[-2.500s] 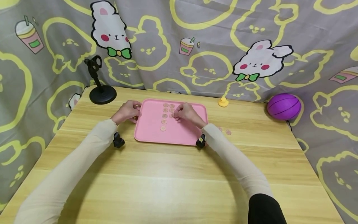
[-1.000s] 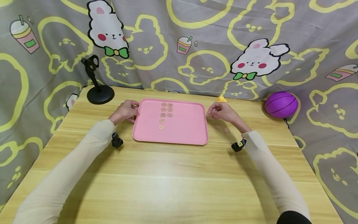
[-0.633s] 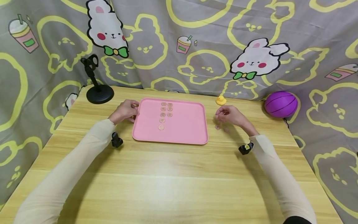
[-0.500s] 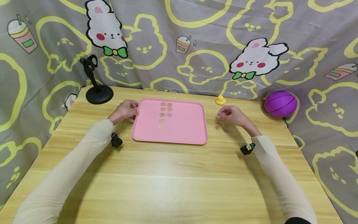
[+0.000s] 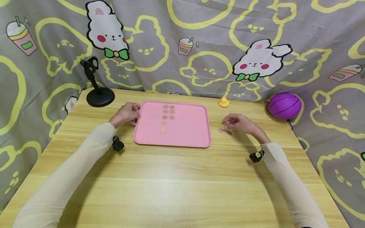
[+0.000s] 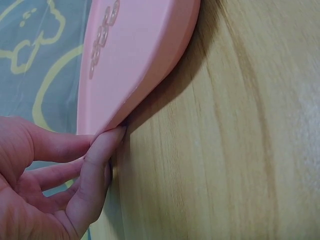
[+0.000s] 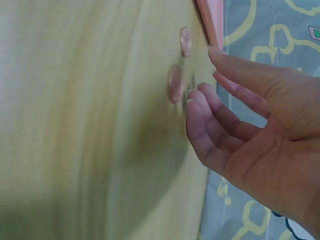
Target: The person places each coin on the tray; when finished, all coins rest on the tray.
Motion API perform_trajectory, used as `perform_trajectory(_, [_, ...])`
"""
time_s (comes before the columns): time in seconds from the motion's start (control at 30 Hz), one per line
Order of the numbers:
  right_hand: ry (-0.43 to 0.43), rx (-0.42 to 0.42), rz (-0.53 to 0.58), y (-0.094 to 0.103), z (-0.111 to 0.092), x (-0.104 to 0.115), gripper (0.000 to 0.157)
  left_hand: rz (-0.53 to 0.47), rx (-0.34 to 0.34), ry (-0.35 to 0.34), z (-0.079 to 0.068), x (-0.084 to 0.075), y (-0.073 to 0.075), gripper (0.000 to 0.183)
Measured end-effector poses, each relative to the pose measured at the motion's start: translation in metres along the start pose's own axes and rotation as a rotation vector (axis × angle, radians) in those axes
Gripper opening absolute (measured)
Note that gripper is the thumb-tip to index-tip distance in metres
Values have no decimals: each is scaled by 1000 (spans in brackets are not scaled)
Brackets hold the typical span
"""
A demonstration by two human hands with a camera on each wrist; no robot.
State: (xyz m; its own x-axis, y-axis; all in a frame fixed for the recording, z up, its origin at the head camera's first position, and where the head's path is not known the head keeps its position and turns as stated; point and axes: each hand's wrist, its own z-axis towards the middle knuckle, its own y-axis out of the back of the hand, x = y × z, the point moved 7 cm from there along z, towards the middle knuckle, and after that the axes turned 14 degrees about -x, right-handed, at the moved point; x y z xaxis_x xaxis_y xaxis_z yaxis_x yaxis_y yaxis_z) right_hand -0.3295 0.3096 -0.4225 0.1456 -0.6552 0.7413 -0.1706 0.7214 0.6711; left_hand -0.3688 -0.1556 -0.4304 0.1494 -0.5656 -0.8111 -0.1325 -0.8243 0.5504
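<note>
My left hand [image 5: 126,114] pinches the left rim of a pink tray [image 5: 188,133] between thumb and fingers, as the left wrist view shows closely. Several copper-coloured coins [image 5: 164,123] lie flat on the tray in two columns, the left one longer. Right of the tray, my right hand [image 5: 239,123] hovers just over the tabletop, fingers loosely bent and thumb apart, holding nothing. Below its fingertips lie two more coins; the right wrist view shows one coin [image 7: 174,84] near the fingers and another coin [image 7: 185,42] closer to the tray.
A black stand [image 5: 99,95] is at the table's back left. Behind the right hand sits a yellow rubber duck [image 5: 224,102], and a purple ball [image 5: 284,106] rests at the back right. A patterned curtain [image 5: 205,38] borders the wooden table [image 5: 171,183].
The right hand has left a coin in the tray's right column and moved right, off the tray. Most recently it has come down and forward over the loose coins. The left hand stays on the rim.
</note>
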Motion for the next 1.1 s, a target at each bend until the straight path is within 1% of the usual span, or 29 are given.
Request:
perform_trajectory(0.13, [34,20,21,-7,-4,-3,32,-3,3,-2,0,0,0,57])
perform_trajectory(0.33, [97,29,-11,-13,-9,-6,37,-20,6,-6,0,0,0,57])
perform_trajectory(0.47, [124,43,-9,-14,-11,-9,42,-24,1,-9,0,1,0,57])
perform_trajectory(0.53, [123,33,-11,-13,-11,-10,43,-22,-1,-9,0,1,0,57])
perform_trajectory(0.63, [111,-3,-29,-11,-9,-12,44,-23,0,-14,0,0,0,57])
perform_trajectory(0.7, [105,-46,-51,-9,-7,-14,44,-26,1,-15,0,0,0,57])
perform_trajectory(0.87, [121,-158,-100,0,-2,-21,47,-29,1,-5,-2,0,1,58])
perform_trajectory(0.9, [118,-165,-105,1,-2,-23,47,-31,2,-3,-2,0,0,58])
perform_trajectory(0.97, [83,-154,-103,4,-4,-25,44,-32,7,-1,-2,0,0,59])
perform_trajectory(1.1, [3,-93,-94,8,-9,-25,33,-28,9,-8,-2,1,2,59])
